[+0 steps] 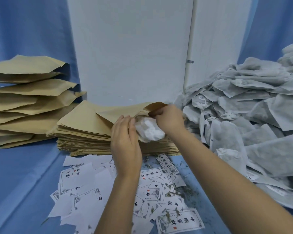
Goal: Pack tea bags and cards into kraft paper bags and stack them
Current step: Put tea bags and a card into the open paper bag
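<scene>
A flat pile of empty kraft bags [85,137] lies at the centre. The top kraft bag [125,111] is lifted open at its right end. My right hand [167,118] pinches that bag's upper lip. My left hand [125,141] presses white tea bags [150,130] into the bag's mouth, its fingers fairly straight against them. Printed cards [85,186] lie scattered on the blue cloth in front of the pile.
A stack of filled kraft bags [27,100] rises at the left. A large heap of loose tea bags [254,125] covers the right side. Spilled tea crumbs [184,193] litter the cloth near the cards. A white wall panel [130,51] stands behind.
</scene>
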